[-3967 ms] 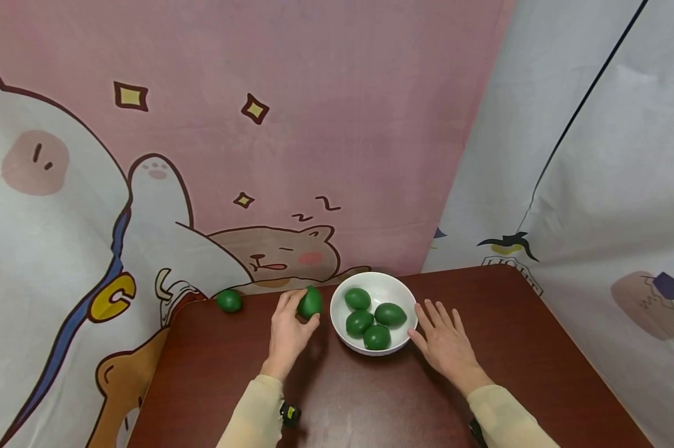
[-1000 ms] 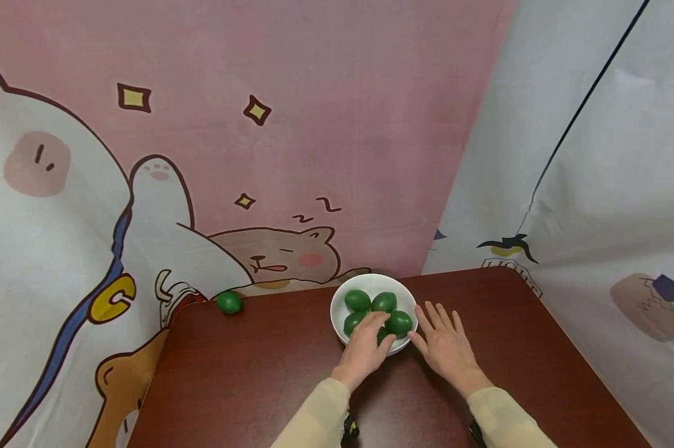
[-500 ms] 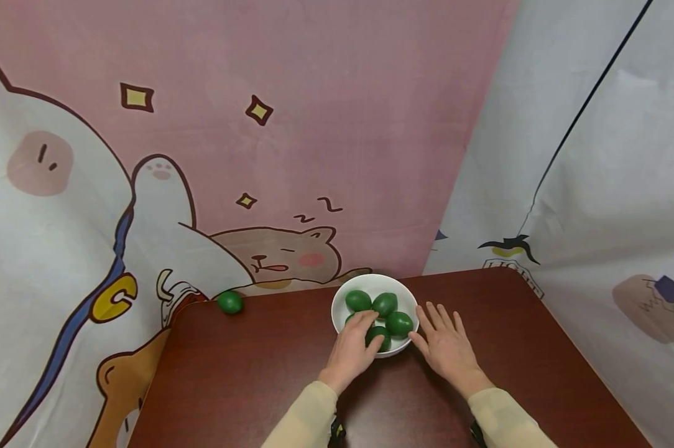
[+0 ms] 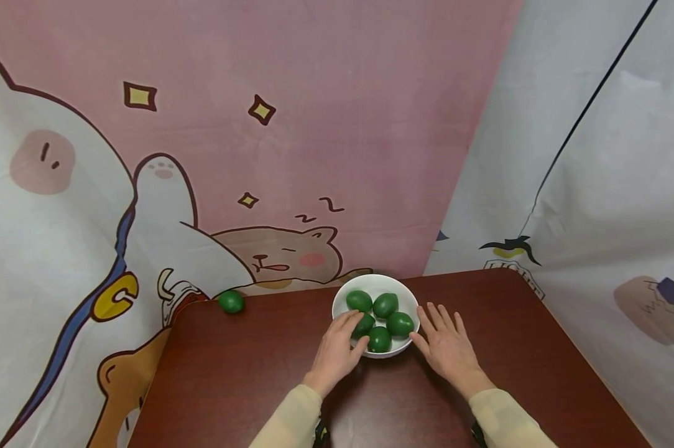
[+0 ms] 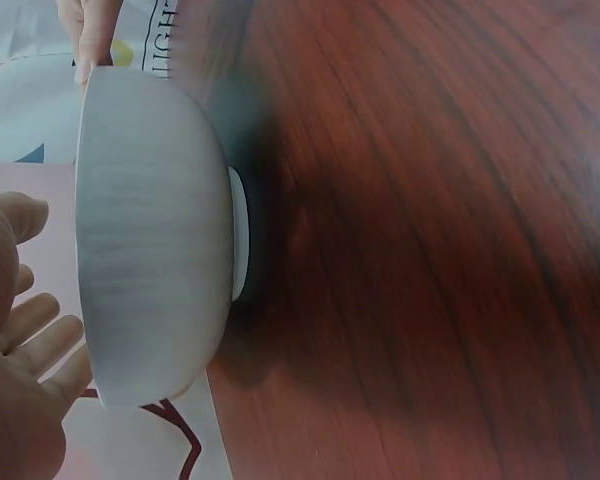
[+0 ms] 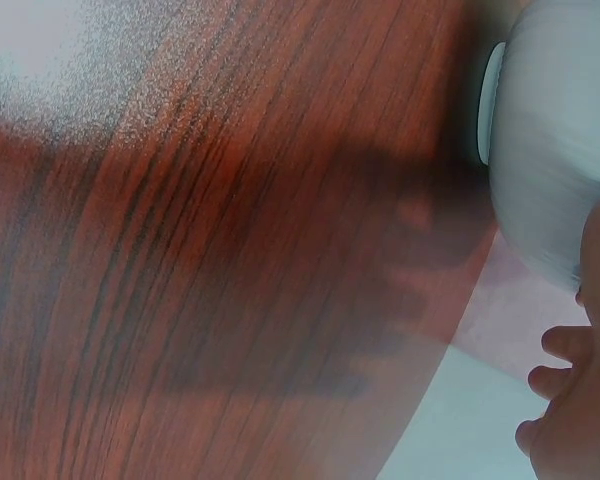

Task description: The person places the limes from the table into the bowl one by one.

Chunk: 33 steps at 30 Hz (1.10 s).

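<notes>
Several green limes [image 4: 386, 305] lie inside a white bowl [image 4: 377, 285] on the table. My left hand [image 4: 334, 351] is held over the bowl's left rim, fingers spread and relaxed, nothing between them. In the left wrist view that hand's fingers [image 5: 45, 340] are beside the bowl's pale outer wall [image 5: 155, 240]. On the other side, my right hand [image 4: 450, 351] has its fingers straight, with thumb and fingertips right at the right rim. A single lime [image 4: 231, 302] sits apart at the table's far left corner.
The dark red-brown wooden table [image 4: 247, 367] ends at the back against a pink and white cartoon-printed cloth [image 4: 359, 155]. A grey-white cloth [image 4: 611, 218] hangs along the right side.
Four seconds ago my left hand pinched a lime left of the bowl; now that lime is among the others inside. The empty left hand has drawn back leftward. My right hand stays put.
</notes>
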Motion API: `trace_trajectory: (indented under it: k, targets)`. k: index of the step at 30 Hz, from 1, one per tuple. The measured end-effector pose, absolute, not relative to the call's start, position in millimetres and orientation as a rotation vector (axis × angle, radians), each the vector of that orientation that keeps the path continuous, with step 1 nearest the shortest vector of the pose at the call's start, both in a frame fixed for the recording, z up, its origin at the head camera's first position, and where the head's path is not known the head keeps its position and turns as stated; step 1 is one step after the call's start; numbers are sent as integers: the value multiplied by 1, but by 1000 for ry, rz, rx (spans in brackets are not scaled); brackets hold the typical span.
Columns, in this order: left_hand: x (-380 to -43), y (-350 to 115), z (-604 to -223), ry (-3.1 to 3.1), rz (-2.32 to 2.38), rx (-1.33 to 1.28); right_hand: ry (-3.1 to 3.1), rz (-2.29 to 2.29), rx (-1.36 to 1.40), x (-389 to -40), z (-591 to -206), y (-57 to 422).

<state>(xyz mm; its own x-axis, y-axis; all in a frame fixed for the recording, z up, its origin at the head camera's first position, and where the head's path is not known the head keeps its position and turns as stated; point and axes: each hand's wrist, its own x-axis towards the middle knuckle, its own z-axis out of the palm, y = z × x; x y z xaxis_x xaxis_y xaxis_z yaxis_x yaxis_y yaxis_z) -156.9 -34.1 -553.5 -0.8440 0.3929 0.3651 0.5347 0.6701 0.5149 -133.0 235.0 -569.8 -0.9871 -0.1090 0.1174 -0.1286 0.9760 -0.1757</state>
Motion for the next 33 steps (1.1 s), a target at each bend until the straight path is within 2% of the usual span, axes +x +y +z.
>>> trace_trajectory:
  k: [33]
  targets:
    - [-173, -101, -564, -2679, -830, -560, -2987, 285, 204, -134, -569, 236]
